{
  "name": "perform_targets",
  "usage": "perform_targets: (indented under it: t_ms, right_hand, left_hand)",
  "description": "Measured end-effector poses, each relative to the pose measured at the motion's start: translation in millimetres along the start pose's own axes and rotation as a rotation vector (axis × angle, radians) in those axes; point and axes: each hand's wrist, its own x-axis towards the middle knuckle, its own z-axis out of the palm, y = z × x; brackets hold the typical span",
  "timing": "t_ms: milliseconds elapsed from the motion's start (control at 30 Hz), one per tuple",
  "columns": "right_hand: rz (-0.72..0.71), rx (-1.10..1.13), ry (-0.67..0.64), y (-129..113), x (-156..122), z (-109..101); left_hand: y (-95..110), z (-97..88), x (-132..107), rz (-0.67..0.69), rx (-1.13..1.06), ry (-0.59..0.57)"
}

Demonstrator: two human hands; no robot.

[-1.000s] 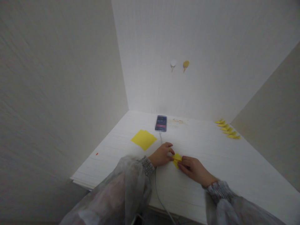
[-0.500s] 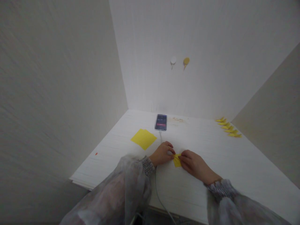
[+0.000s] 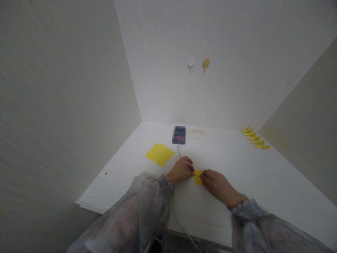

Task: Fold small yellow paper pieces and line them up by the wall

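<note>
A small folded piece of yellow paper (image 3: 197, 178) lies on the white tabletop between my hands, with crease lines across it. My left hand (image 3: 182, 171) pinches its left corner with closed fingers. On the opposite side, the fingers of my right hand (image 3: 217, 185) are pressed together on its right edge and cover part of it. Flat to the left of my hands lie square sheets of yellow paper (image 3: 159, 154). Several folded yellow paper pieces (image 3: 255, 138) stand in a slanting row at the far right.
A phone with a blurred screen (image 3: 179, 135) stands at the back of the white table (image 3: 126, 175), and a white cable (image 3: 176, 211) runs from it past my left wrist. A white hook (image 3: 191, 63) and a yellow hook (image 3: 205, 63) are on the back wall. Walls enclose both sides.
The view has shifted slightly. Both hands still hold the small folded yellow paper, and the fingers of my right hand have moved a little along its edge.
</note>
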Motion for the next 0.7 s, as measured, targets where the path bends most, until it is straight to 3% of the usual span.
perform_targets:
  t_ms: [467,700]
  right_hand:
    - [0.002,0.116,-0.063,1.3,4.4,-7.4]
    - [0.0,0.104,-0.12,0.5,4.5,-7.4]
  left_hand:
    - [-0.3,0.6,-0.8,0.009,-0.012,0.01]
    - [-0.5,0.8,-2.8,0.096,0.137,-0.03]
